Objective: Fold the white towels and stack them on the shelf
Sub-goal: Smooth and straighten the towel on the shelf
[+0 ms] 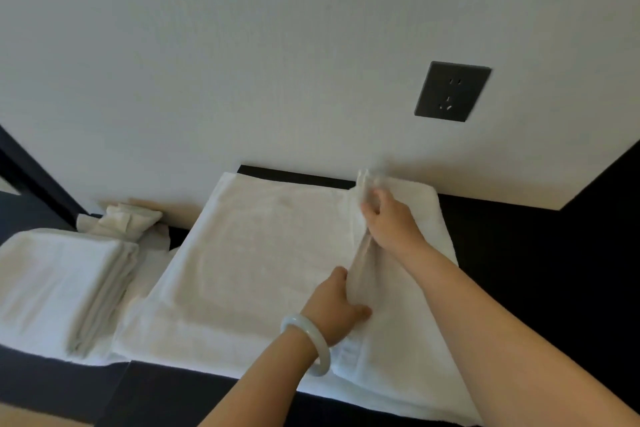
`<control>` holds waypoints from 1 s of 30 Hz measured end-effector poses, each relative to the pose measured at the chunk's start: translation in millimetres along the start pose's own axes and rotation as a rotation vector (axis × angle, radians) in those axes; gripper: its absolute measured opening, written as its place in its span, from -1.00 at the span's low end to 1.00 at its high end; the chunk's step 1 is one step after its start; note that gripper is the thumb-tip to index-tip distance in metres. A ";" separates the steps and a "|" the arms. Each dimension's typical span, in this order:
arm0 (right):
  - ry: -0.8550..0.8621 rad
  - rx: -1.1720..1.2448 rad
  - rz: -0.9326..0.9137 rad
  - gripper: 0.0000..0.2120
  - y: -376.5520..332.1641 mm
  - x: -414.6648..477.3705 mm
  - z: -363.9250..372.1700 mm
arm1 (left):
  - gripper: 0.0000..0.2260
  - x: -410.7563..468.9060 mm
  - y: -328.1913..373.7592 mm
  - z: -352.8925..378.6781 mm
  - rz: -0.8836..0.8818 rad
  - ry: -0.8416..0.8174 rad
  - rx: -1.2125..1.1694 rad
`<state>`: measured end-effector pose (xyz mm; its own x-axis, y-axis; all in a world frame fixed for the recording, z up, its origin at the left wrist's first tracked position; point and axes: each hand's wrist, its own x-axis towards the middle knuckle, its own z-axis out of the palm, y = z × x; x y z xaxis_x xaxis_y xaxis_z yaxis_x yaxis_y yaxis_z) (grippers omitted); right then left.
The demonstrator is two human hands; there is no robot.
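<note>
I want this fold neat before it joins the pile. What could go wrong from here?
1. The left hand and right hand pinch a bunched ridge of the large towel. Laid down like that, the fold may land creased or crooked.
2. The towel's near edge reaches the front of the dark surface, so a pull could slide it off.
3. Its left side lies close to the folded stack, which a tug might skew.

A white towel [263,253] lies spread on the dark shelf top [519,253] against the wall. The right hand [391,218] pinches a raised ridge of it near the wall. The left hand [332,305], wearing a pale bangle [308,343], grips the same ridge nearer the front. A stack of folded towels [62,281] sits to the left.
</note>
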<state>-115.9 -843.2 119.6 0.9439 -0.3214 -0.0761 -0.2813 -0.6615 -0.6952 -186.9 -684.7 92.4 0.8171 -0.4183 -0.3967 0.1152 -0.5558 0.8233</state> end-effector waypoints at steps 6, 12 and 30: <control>-0.117 -0.566 -0.068 -0.46 37.1 -7.4 17.2 | -0.74 4.5 -15.2 -3.3 -0.097 -0.083 -0.005; 0.009 -0.650 -0.019 -0.38 84.5 -8.8 0.3 | -0.79 30.4 -0.1 -17.9 -0.135 -0.027 -0.091; -0.335 0.123 -0.078 -0.15 67.3 80.8 -78.8 | -0.73 149.1 73.9 -40.1 0.162 -0.162 -0.535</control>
<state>-72.2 -967.1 123.0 0.9716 -0.0200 -0.2356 -0.2029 -0.5821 -0.7874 -34.0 -759.3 110.4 0.7562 -0.5958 -0.2707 0.2992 -0.0530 0.9527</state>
